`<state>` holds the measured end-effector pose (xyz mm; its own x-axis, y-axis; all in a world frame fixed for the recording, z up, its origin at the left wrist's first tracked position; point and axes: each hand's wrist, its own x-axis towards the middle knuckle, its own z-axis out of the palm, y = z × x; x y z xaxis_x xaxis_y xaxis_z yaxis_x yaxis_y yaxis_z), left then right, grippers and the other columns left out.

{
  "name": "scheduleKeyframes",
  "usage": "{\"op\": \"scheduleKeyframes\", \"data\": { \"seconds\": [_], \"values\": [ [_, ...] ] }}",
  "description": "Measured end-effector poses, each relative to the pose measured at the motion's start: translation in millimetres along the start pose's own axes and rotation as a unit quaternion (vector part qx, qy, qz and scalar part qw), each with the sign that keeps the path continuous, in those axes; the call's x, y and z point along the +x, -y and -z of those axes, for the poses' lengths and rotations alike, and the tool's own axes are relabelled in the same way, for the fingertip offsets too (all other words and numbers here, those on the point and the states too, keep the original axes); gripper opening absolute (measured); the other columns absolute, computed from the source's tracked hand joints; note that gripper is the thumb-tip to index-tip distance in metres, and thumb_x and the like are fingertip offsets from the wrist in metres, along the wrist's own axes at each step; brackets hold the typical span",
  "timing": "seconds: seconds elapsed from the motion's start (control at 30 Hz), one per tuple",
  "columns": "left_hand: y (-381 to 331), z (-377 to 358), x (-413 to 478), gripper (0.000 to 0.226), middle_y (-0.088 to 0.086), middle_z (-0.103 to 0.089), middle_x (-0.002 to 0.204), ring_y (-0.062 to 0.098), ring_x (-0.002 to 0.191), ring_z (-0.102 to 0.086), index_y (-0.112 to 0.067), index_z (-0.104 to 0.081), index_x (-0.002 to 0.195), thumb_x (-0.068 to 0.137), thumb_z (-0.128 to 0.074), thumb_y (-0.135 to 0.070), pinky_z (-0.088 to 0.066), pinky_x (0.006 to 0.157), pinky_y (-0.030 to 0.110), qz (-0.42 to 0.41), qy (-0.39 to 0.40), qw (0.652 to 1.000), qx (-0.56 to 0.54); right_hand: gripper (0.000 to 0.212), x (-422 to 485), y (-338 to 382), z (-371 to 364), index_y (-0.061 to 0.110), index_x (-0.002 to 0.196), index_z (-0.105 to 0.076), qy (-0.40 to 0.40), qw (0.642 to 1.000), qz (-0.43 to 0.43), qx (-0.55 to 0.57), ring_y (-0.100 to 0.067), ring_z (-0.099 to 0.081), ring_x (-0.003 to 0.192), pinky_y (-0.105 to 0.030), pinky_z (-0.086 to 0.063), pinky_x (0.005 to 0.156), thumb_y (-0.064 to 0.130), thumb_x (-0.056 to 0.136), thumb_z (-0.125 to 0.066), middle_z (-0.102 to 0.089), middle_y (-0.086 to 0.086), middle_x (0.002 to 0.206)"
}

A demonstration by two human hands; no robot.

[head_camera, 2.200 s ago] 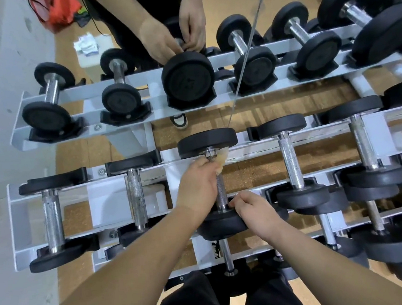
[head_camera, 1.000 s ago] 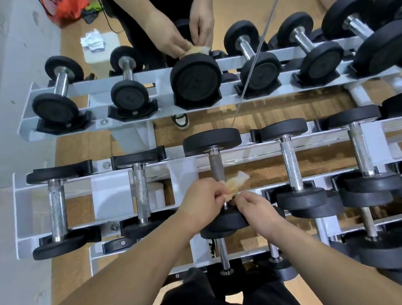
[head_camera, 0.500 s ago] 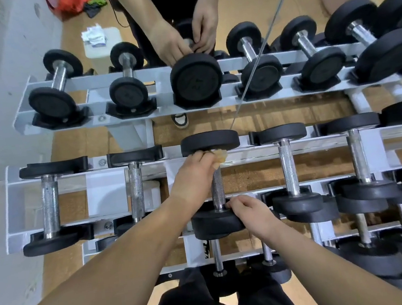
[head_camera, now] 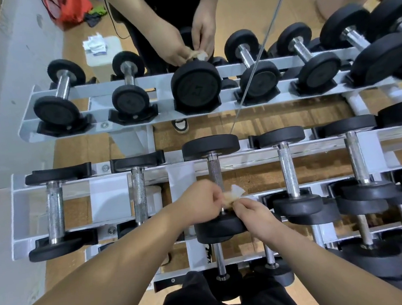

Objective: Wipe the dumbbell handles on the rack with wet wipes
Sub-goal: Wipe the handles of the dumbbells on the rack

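Left hand, right hand — together, clamped on the wet wipe at the dumbbell handle — rack lettering illegible

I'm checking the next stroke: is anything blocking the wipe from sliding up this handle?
Nothing visible does. The wipe sits at the near end of the handle, which is bare up to the far head.

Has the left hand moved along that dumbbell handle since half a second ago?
Yes. The left hand, gripping the wipe, has slid from the far weight plate back along the handle to the near plate.
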<state>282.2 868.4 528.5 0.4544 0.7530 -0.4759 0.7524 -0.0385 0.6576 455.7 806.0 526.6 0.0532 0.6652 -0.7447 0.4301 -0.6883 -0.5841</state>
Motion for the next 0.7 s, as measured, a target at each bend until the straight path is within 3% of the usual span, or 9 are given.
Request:
{"op": "scheduleKeyframes", "data": {
  "seconds": [0.07, 0.13, 0.23, 0.3, 0.37, 0.43, 0.5, 0.6, 0.7],
  "values": [
    [-3, 0, 8, 0.013, -0.002, -0.058, 0.088, 0.019, 0.088, -0.06, -0.017, -0.07, 0.091, 0.097, -0.059, -0.012, -0.047, 0.077, 0.028, -0.037, -0.178, 0.983, -0.02, 0.027, -2, 3, 0, 0.02, 0.098, -0.075, 0.008, 1.0, -0.013, 0.01, -0.014, -0.062, 0.09, -0.028, -0.046, 0.076, 0.03, 0.103, -0.051, -0.07, 0.005, 0.093],
    [-4, -5, 14, 0.017, 0.002, -0.058, 0.105, 0.019, 0.096, -0.057, -0.015, -0.072, 0.111, 0.1, -0.059, -0.012, -0.048, 0.084, 0.029, -0.077, -0.248, 0.966, 0.017, 0.026, -4, 5, 2, 0.023, 0.104, -0.076, 0.011, 1.0, -0.018, 0.021, -0.012, -0.064, 0.093, -0.024, -0.048, 0.077, 0.029, 0.104, -0.05, -0.073, 0.005, 0.101],
    [-6, -20, 14, 0.024, 0.007, -0.058, 0.121, 0.025, 0.107, -0.059, -0.011, -0.072, 0.118, 0.099, -0.057, -0.009, -0.051, 0.096, 0.036, -0.053, -0.165, 0.983, 0.059, 0.026, -7, 6, 4, 0.023, 0.108, -0.076, 0.007, 0.999, -0.023, 0.039, -0.011, -0.064, 0.094, -0.022, -0.048, 0.076, 0.029, 0.105, -0.051, -0.072, 0.004, 0.105],
    [-13, -20, 10, 0.019, 0.008, -0.061, 0.111, 0.026, 0.1, -0.061, -0.01, -0.073, 0.105, 0.098, -0.056, -0.012, -0.053, 0.091, 0.035, -0.003, -0.138, 0.989, 0.06, 0.027, -9, 5, 4, 0.023, 0.109, -0.076, 0.01, 0.999, -0.026, 0.041, -0.01, -0.064, 0.094, -0.022, -0.047, 0.073, 0.028, 0.105, -0.051, -0.072, 0.006, 0.103],
    [-20, -17, 5, 0.018, 0.01, -0.066, 0.092, 0.028, 0.09, -0.063, -0.007, -0.071, 0.084, 0.094, -0.057, -0.013, -0.054, 0.081, 0.036, 0.044, -0.06, 0.995, 0.06, 0.027, -7, 2, 7, 0.02, 0.1, -0.077, 0.013, 0.999, -0.021, 0.036, -0.012, -0.061, 0.082, -0.026, -0.043, 0.072, 0.029, 0.104, -0.051, -0.069, 0.006, 0.091],
    [-27, -11, 0, 0.021, 0.013, -0.067, 0.084, 0.029, 0.086, -0.064, -0.004, -0.07, 0.079, 0.092, -0.057, -0.014, -0.054, 0.078, 0.038, 0.092, 0.027, 0.995, 0.039, 0.029, -7, 0, 12, 0.016, 0.089, -0.073, 0.026, 0.999, -0.005, 0.027, -0.014, -0.053, 0.074, -0.029, -0.039, 0.073, 0.031, 0.103, -0.053, -0.063, 0.005, 0.079],
    [-37, -4, -2, 0.019, 0.013, -0.066, 0.083, 0.031, 0.087, -0.065, -0.005, -0.069, 0.081, 0.093, -0.058, -0.015, -0.05, 0.076, 0.036, 0.133, 0.076, 0.987, 0.046, 0.028, -6, 0, 19, 0.018, 0.089, -0.074, 0.036, 0.999, 0.003, 0.026, -0.014, -0.056, 0.075, -0.031, -0.042, 0.073, 0.028, 0.104, -0.053, -0.065, 0.005, 0.081],
    [-76, 4, -7, 0.024, 0.001, -0.055, 0.066, 0.022, 0.068, -0.056, -0.015, -0.058, 0.065, 0.088, -0.064, -0.018, -0.044, 0.062, 0.029, 0.177, 0.023, 0.981, -0.074, 0.026, -16, 3, 41, 0.025, 0.099, -0.074, 0.023, 0.997, 0.03, 0.07, -0.014, -0.063, 0.093, -0.026, -0.049, 0.08, 0.009, 0.102, -0.053, -0.072, 0.001, 0.104],
    [-122, -9, -15, 0.013, 0.006, -0.053, 0.072, 0.021, 0.071, -0.048, -0.013, -0.059, 0.067, 0.075, -0.063, -0.024, -0.042, 0.069, 0.034, 0.158, -0.078, 0.937, -0.301, 0.042, -28, 0, 79, 0.027, 0.111, -0.072, 0.039, 0.985, 0.04, 0.161, -0.026, -0.066, 0.113, -0.044, -0.054, 0.103, -0.006, 0.092, -0.055, -0.072, -0.007, 0.117]
  ]
}}
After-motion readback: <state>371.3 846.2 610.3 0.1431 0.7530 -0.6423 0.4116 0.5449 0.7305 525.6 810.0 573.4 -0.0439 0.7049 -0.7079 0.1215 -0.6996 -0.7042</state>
